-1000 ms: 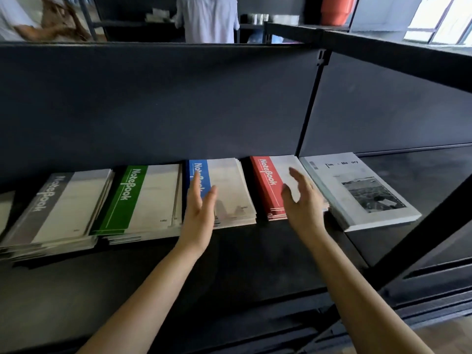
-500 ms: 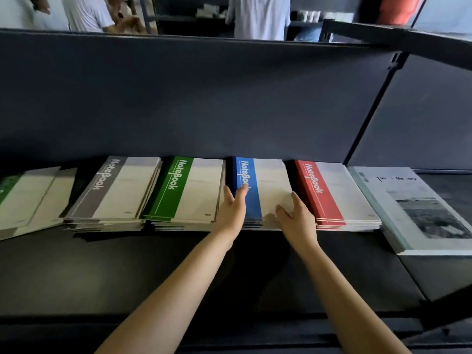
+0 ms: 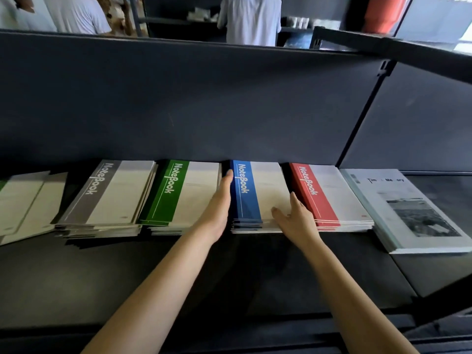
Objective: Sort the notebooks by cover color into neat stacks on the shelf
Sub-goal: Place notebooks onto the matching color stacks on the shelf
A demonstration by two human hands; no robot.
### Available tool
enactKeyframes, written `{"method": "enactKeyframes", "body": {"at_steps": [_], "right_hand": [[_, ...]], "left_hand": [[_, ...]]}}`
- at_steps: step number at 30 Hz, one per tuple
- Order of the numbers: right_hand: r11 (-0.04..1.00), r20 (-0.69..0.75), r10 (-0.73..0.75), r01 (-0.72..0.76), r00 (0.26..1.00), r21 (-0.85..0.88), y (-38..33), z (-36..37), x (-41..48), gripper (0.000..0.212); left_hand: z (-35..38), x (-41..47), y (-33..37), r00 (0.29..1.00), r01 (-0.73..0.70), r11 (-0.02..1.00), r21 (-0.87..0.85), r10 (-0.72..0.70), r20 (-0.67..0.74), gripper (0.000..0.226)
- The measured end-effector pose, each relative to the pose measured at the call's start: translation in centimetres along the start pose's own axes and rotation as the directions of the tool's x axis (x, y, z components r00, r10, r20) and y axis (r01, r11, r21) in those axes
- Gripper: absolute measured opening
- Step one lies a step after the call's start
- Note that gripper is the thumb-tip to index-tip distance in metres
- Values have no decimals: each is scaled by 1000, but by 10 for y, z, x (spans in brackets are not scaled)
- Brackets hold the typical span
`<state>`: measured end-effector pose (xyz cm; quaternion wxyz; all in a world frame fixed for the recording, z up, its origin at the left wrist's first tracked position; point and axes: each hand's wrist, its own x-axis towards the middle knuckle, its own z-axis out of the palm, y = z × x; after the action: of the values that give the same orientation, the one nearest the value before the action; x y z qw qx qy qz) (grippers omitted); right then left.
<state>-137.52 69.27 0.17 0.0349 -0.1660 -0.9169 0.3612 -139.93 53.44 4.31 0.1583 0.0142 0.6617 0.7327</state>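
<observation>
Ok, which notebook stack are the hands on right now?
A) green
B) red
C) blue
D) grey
C: the left hand lies flat against the left edge of the blue stack, and the right hand rests on that stack's right front corner, beside the red stack.

two hands flank the blue stack (image 3: 258,195) of notebooks on the shelf (image 3: 127,277)
left hand (image 3: 217,208) lies straight along its left edge, beside the green stack (image 3: 184,195); right hand (image 3: 296,221) presses its right edge, thumb on the cover, beside the red stack (image 3: 329,195). the grey stack (image 3: 109,195) lies left of the green.
</observation>
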Motion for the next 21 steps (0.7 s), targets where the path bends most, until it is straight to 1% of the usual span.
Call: {"method": "enactKeyframes", "body": {"at_steps": [1,3,5,6,7,9,11,13,15,18,21], "right_hand": [[999,-54,-38,36,998,-35,-4,-3,-3,66],[991,-195,-124,112,973,-69,-14,-5,-12,61],[975,-271,-215,223,938,1,-29,-3,-21,55],[962,-268,-242,266,932,55,-38,1,-24,53],[951,-248,-257,291,934,108,-47,6,-26,51],[932,-189,-275,309,943,189,-63,22,-29,50],[920,-129,-293,316,947,230,-77,42,-31,52],[915,-71,-315,323,946,244,-89,62,-32,55],[919,1,-322,312,947,241,-98,80,-31,60],[947,90,-265,242,960,211,-108,97,-27,69],[974,98,-172,154,980,169,-113,106,-21,74]], "left_hand": [[-7,-3,10,998,-54,998,-32,54,11,60],[-28,-8,27,989,-144,983,-112,141,-36,61],[-55,-11,36,974,-209,972,-106,197,-113,60],[-69,-11,37,965,-225,973,-59,214,-150,59],[-83,-12,36,958,-227,974,2,223,-180,57],[-107,-12,26,953,-177,978,106,197,-229,58],[-122,-14,15,952,-120,982,148,156,-264,63],[-134,-15,5,949,-82,980,181,132,-286,72],[-143,-16,-2,945,-62,980,190,119,-304,70],[-151,-15,-7,954,-25,976,218,88,-288,68],[-154,-14,-4,960,15,987,159,30,-277,62]]}}
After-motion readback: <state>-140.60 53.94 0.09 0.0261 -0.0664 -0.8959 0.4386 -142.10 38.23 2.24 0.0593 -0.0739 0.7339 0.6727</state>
